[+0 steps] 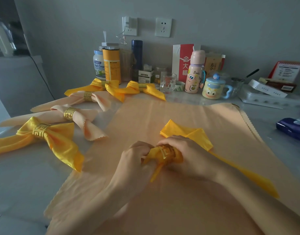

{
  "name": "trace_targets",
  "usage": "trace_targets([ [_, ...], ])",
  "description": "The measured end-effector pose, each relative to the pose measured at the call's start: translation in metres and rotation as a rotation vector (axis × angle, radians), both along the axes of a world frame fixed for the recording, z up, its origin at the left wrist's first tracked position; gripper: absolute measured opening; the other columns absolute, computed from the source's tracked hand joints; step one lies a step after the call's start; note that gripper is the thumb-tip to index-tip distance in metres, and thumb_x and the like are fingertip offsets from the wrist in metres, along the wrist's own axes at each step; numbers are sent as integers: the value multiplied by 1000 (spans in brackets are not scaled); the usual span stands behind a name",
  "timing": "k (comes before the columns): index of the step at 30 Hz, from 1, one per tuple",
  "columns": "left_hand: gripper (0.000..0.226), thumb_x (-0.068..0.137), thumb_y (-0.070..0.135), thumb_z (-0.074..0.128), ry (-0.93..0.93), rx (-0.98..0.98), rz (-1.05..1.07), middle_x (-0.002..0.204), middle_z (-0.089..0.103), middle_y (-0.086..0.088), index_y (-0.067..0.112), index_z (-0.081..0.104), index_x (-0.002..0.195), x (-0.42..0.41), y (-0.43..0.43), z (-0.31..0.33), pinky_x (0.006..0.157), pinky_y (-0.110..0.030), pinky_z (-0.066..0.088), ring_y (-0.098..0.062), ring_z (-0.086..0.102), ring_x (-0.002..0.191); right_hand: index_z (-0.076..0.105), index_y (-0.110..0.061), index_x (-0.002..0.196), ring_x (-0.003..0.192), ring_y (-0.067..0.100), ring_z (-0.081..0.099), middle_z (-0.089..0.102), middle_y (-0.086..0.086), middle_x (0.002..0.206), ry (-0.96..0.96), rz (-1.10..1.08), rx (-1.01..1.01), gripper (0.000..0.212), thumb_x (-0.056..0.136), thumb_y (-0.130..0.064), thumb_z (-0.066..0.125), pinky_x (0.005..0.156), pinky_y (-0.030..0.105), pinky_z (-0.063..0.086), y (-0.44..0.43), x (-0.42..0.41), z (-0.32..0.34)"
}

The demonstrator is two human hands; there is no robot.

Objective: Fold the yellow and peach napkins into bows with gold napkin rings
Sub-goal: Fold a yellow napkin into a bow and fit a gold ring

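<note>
Glossy satin-like yellow napkin (195,134), matt peach cloth (162,116), shiny gold metal ring (166,152), smooth, perhaps stone, tabletop (27,184)

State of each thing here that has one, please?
Yellow satin napkin: partly folded, middle gathered through ring.
Gold fretwork napkin ring: around that napkin.
Left hand: pinching the napkin.
Right hand: gripping the ring.
Flat peach cloth napkin: spread open, unfolded.
Nearest yellow satin bow: finished, ringed.
Clear glass mug: upright, looks empty.
Yellow cartoon-face mug: lid on.
Pink cartoon bottle: capped.
</note>
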State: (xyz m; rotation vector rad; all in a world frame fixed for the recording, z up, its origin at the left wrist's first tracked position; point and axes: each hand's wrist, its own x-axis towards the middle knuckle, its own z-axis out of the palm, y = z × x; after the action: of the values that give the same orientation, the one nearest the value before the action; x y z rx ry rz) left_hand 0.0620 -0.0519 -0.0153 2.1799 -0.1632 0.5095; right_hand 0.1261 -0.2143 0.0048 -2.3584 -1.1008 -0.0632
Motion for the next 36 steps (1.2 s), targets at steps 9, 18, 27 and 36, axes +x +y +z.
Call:
trace_targets([
  [9,40,84,35,61,61,240,79,107,43,18,26,44,119,-10,8,8,73,-16,36,-8,47,98,60,-29,116,105,3,50,59,-16,107,32,-90,-28,50,70,-21,79,89,9,34,-6,7,0],
  [18,60,40,11,83,-156,797,-5,63,57,6,8,65,97,1,-4,-2,45,-20,44,-18,57,52,60,-26,118,107,4,56,62,-12,112,148,-103,49,56,67,-17,81,93,22,44,-10,8,0],
  [27,12,69,10,60,-42,685,3,72,57,7,20,61,75,0,-2,10,51,-20,34,-16,59,69,57,-31,120,96,-9,50,53,-22,103,201,-127,-3,53,73,-19,78,85,0,34,-17,12,6],
  [36,12,90,22,48,324,689,-62,86,47,6,19,59,93,21,6,25,69,-26,38,-17,51,89,56,-36,112,96,-8,58,64,-17,105,331,-95,68,47,74,-19,78,85,11,45,-19,16,5],
])
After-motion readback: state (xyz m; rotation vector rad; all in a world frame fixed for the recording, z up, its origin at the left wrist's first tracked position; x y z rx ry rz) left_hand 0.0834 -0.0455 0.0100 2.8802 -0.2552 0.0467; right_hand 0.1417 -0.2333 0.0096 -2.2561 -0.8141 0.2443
